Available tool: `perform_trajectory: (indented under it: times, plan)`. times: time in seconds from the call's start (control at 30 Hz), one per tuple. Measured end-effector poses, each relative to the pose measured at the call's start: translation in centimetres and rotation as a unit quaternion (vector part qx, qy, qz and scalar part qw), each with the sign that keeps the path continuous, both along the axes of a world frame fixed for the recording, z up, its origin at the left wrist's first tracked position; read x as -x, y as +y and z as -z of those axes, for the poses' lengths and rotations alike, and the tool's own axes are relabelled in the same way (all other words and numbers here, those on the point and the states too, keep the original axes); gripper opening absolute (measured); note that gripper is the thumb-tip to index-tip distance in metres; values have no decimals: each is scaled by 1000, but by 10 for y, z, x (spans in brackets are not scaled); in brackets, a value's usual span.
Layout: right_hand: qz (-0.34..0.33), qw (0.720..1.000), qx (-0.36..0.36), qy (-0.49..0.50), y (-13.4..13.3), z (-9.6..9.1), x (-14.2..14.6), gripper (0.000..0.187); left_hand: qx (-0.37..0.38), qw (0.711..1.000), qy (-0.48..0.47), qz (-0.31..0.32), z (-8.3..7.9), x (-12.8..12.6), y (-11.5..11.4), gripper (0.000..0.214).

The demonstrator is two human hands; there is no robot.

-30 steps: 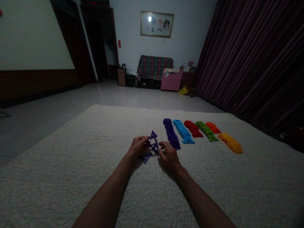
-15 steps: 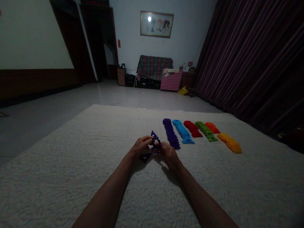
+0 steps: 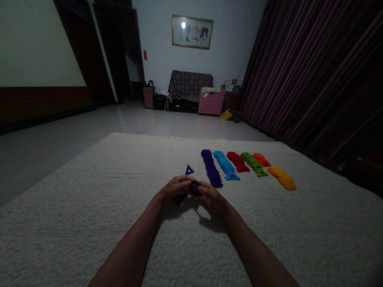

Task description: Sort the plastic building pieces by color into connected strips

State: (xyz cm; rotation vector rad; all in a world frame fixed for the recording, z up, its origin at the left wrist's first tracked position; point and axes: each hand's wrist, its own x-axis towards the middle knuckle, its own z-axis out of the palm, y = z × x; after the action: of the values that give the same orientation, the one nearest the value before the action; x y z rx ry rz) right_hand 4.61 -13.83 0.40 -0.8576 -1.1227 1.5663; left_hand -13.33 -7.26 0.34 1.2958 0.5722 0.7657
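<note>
Between my fingertips is a dark purple toothed building piece (image 3: pixel 195 188), partly hidden by them. My left hand (image 3: pixel 176 186) pinches its left side, and my right hand (image 3: pixel 212 196) grips it from the right. A purple triangular toothed part (image 3: pixel 189 170) shows just beyond my left fingers; whether it joins the held piece I cannot tell. Under my left hand, another dark purple toothed piece (image 3: pixel 179 199) is partly covered. To the right of my hands lies a long row of stacked purple pieces (image 3: pixel 212 168).
Beside the purple row lie rows of light blue (image 3: pixel 226 165), red (image 3: pixel 237 161), green (image 3: pixel 254 164), orange (image 3: pixel 261 160) and yellow-orange pieces (image 3: pixel 281 177). All rest on a pale quilted mat (image 3: pixel 89 191). Farther off are a tiled floor (image 3: pixel 119 119), a cloth-covered cabinet (image 3: pixel 191 85) and dark curtains (image 3: pixel 287 71).
My hands have drawn closer together around the purple piece, and it is now more covered by fingers. The view has turned slightly to the right, so the coloured rows appear farther left.
</note>
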Motion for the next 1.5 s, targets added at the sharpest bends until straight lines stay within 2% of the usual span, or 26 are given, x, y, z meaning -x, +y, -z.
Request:
perform_trajectory:
  times: [0.1, 0.13, 0.2, 0.23, 0.3, 0.37, 0.4, 0.43, 0.5, 0.6, 0.77, 0.83, 0.9, 0.97, 1.03, 1.1, 1.17, 1.27, 1.37, 1.5]
  plan:
    - [-16, 999, -3, -36, 3, 0, -5, 47, 4, 1000, 18, -19, -7, 0, -4, 41]
    - [7, 998, -16, -59, 5, 1, -7, 50, 5, 999, 25, -45, -9, 0, -4, 41]
    - [120, 981, -64, -139, 12, 6, -14, 56, 5, 991, 34, -129, -12, 0, -2, 41]
    - [200, 955, -96, -197, 15, 9, -19, 58, 5, 983, 37, -178, -12, 1, 0, 40]
    - [345, 863, -160, -333, 19, 15, -30, 60, 11, 965, 28, -262, -10, 3, 6, 40]
    - [423, 764, -183, -451, 20, 22, -40, 58, 21, 948, 12, -317, -6, 4, 12, 41]
    - [440, 726, -177, -497, 19, 24, -43, 56, 26, 941, 4, -336, -3, 5, 14, 41]
    - [448, 697, -164, -535, 17, 26, -45, 55, 28, 936, 0, -351, -1, 5, 16, 41]
    - [450, 659, -136, -587, 14, 28, -46, 52, 30, 929, 4, -370, 1, 4, 17, 41]
    - [446, 633, -115, -622, 11, 28, -43, 49, 27, 925, 25, -379, 1, 2, 17, 41]
    - [462, 620, -108, -624, 13, 30, -41, 52, 2, 926, 66, -372, 11, 0, 22, 40]
    - [481, 621, -135, -604, 13, 30, -41, 59, -17, 926, 77, -368, 17, 0, 25, 38]
    - [488, 630, -193, -573, 13, 28, -39, 58, -34, 926, 84, -367, 22, 1, 28, 37]
    - [457, 657, -266, -537, 12, 25, -34, 46, -51, 926, 96, -361, 23, 3, 28, 36]
    - [388, 698, -326, -506, 9, 22, -24, 33, -71, 927, 113, -351, 23, 5, 28, 36]
    - [307, 733, -362, -487, 7, 21, -14, 29, -102, 923, 136, -344, 24, 8, 28, 34]
    - [241, 747, -384, -486, 6, 23, -4, 32, -143, 912, 168, -345, 25, 11, 29, 32]
    - [188, 740, -393, -513, 7, 30, 3, 41, -218, 879, 230, -357, 30, 13, 28, 30]
    - [161, 734, -377, -541, 7, 36, 4, 40, -291, 842, 293, -347, 35, 9, 29, 32]
    - [154, 735, -371, -546, 8, 35, 3, 33, -370, 812, 349, -287, 34, -7, 40, 34]
